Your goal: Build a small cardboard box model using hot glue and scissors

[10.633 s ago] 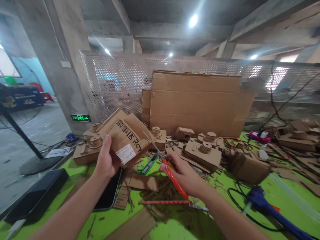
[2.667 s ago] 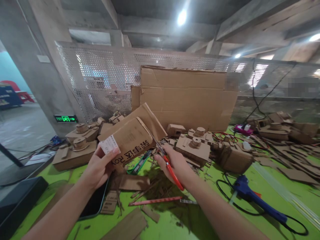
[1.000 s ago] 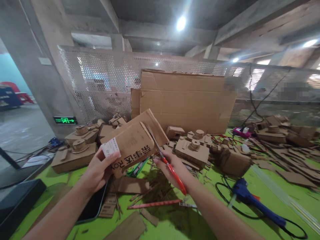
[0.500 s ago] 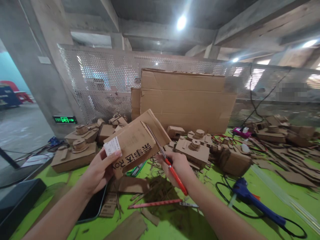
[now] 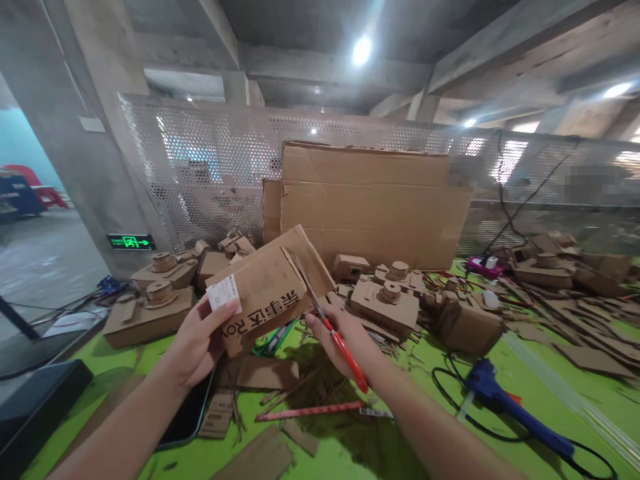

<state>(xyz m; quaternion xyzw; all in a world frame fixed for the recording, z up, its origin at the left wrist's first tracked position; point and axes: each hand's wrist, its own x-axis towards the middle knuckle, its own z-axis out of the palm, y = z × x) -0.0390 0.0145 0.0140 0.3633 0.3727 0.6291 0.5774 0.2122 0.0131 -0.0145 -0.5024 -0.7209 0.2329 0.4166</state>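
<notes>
A printed piece of cardboard (image 5: 265,283) with a white label is gripped at its left end by my left hand (image 5: 200,340), thumb over the label. Red-handled scissors (image 5: 343,350) are in my right hand (image 5: 345,340), their blades lying along the right edge of the cardboard, where a strip on the far side stands apart. How far the blades are apart is hard to make out. Beneath the hands lie a red pencil (image 5: 310,411), cardboard scraps (image 5: 267,373), and a dark phone (image 5: 187,417) partly covered by my left forearm.
Cardboard camera-like models (image 5: 385,303) stand across the green table, with more at the left (image 5: 150,313). A blue glue gun (image 5: 515,407) with its cable lies at right, near clear glue sticks (image 5: 565,400). Large cardboard sheets (image 5: 370,207) lean against the perforated metal screen (image 5: 215,147).
My right hand and the scissors have shifted slightly left along with the cardboard's right edge. Both hands keep their hold.
</notes>
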